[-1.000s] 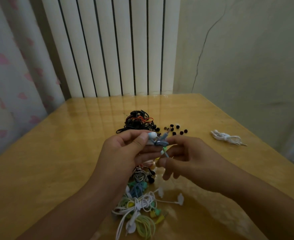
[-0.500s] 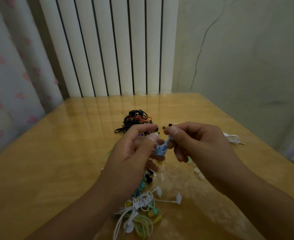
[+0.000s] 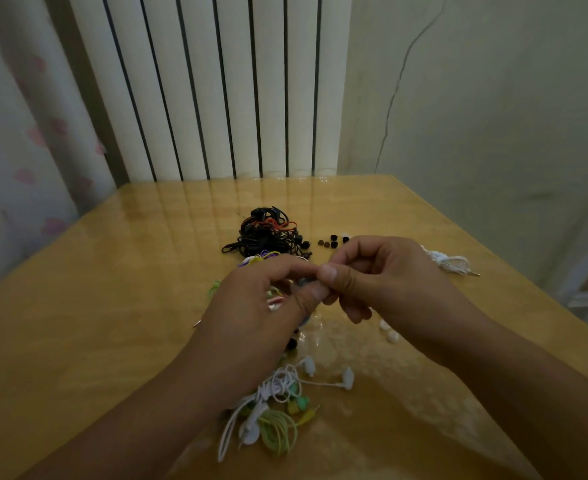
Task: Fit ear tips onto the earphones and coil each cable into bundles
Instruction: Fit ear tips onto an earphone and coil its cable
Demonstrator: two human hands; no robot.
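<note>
Left hand (image 3: 251,306) and right hand (image 3: 382,282) meet fingertip to fingertip above the glossy wooden table (image 3: 95,306), both pinching something small and dark that their fingers hide almost wholly. Below them, a loose tangle of white and green earphones (image 3: 278,407), thin rubbery cables looping. Behind, a black cable heap (image 3: 265,235), then tiny dark ear tips (image 3: 332,240), and far right a coiled white bundle (image 3: 452,263).

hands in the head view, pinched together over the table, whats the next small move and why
Probably a small push and twist of the right hand toward the left hand. Both pinch at one spot where their fingertips meet, and what they hold is mostly hidden, likely an ear tip going on. Loose white ear tips and dark ear tips wait on the table.
</note>
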